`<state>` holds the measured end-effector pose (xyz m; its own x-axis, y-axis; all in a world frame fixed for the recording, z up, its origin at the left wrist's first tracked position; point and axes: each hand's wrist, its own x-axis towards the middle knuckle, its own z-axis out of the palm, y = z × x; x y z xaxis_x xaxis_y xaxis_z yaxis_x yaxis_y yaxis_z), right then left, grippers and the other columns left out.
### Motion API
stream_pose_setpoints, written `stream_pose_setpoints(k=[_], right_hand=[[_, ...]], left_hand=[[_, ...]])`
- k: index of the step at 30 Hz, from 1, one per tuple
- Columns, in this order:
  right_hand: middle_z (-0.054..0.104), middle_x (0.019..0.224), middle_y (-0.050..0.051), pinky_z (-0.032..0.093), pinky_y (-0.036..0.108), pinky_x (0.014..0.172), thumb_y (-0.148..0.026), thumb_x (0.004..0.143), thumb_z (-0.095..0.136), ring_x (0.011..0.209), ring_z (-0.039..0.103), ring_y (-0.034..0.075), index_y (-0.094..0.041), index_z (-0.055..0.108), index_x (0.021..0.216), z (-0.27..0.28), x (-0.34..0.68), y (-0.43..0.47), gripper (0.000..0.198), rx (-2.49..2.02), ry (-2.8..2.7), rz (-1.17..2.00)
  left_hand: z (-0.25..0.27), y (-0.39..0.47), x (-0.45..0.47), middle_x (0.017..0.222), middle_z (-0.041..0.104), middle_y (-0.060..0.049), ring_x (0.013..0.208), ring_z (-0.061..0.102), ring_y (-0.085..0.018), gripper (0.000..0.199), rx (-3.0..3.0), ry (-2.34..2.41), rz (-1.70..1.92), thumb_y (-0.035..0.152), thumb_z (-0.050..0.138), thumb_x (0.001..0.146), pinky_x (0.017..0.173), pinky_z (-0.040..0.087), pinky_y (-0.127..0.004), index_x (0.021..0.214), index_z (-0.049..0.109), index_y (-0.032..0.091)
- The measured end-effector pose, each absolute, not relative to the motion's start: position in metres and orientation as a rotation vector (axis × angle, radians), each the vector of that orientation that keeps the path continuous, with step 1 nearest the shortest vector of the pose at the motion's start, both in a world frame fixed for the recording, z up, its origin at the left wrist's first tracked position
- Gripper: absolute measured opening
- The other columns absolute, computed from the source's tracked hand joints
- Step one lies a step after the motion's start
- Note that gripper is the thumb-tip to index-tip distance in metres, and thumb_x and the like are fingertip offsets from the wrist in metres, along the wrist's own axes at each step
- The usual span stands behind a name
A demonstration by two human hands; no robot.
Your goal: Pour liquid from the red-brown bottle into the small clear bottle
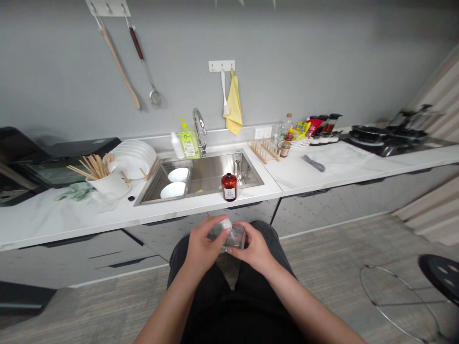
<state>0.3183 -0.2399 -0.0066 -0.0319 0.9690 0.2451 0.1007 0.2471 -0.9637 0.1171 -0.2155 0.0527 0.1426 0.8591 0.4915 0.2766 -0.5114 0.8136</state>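
Before the front edge of the white counter, above the person's lap, is one clear, box-shaped transparent container. The right hand has its fingers partly open, as wide as the container, and grips its side. The left hand has thumb and forefinger bent closely around a small white cap-like piece at the container; whether this piece is attached, I cannot tell. Near the hands, a reddish-brown round bottle stands upright on the counter, just beside the rectangular steel sink.

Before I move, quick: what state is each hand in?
Left hand: closed on the clear container, fingers at its white end.
Right hand: closed on the same container's other end.
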Motion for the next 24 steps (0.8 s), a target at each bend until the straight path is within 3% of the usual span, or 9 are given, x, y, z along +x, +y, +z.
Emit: stream_pose_setpoints(k=[6,11,24], right_hand=[[0.085,0.126,0.009,0.071,0.045,0.096,-0.029,0.071,0.100,0.111,0.084,0.033,-0.026,0.073,0.135,-0.010,0.318,-0.239,0.069,-1.083,-1.402,0.982],[0.084,0.127,0.008,0.071,0.045,0.097,-0.029,0.072,0.100,0.111,0.084,0.032,-0.026,0.073,0.134,-0.010,0.317,-0.239,0.068,-1.059,-1.394,1.015],[0.083,0.128,0.010,0.071,0.044,0.097,-0.031,0.071,0.102,0.108,0.083,0.030,-0.024,0.073,0.135,-0.015,0.319,-0.237,0.071,-1.086,-1.402,1.018]], left_hand=[[0.054,-0.218,0.116,0.116,0.089,-0.007,0.107,0.082,-0.035,0.031,2.153,1.087,1.466,0.030,0.094,0.089,0.109,0.060,-0.056,0.119,0.091,0.035],[0.050,-0.217,0.116,0.116,0.089,-0.006,0.104,0.083,-0.032,0.028,2.044,1.152,1.487,0.030,0.087,0.096,0.098,0.065,-0.049,0.124,0.088,0.032],[0.035,-0.211,0.116,0.117,0.088,-0.007,0.109,0.083,-0.029,0.025,1.862,1.149,1.468,0.033,0.085,0.099,0.100,0.065,-0.044,0.122,0.085,0.025]])
